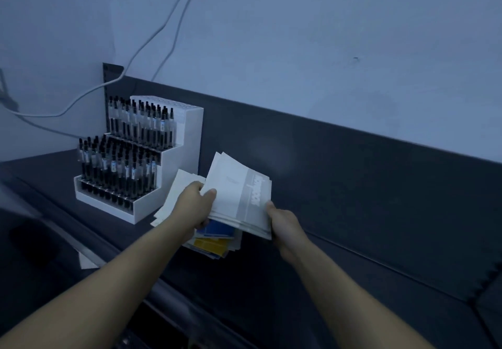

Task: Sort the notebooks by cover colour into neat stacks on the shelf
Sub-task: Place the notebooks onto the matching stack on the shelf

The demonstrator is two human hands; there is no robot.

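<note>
A bundle of white notebooks [239, 194] with a grey printed band is lifted at a tilt above the dark shelf [353, 199]. My left hand [194, 204] grips its left edge, thumb on the top cover. My right hand [282, 225] holds its lower right corner. Underneath lie a blue notebook [217, 229] and a yellow notebook [210, 245] on a loose pile. Another white notebook [178, 194] sticks out to the left behind my left hand.
A white stepped display rack [163, 164] full of black pens stands just left of the pile. White cables [152, 36] hang down the pale wall. The shelf's back panel runs to the right, and a white label [87, 263] sits on the front rail.
</note>
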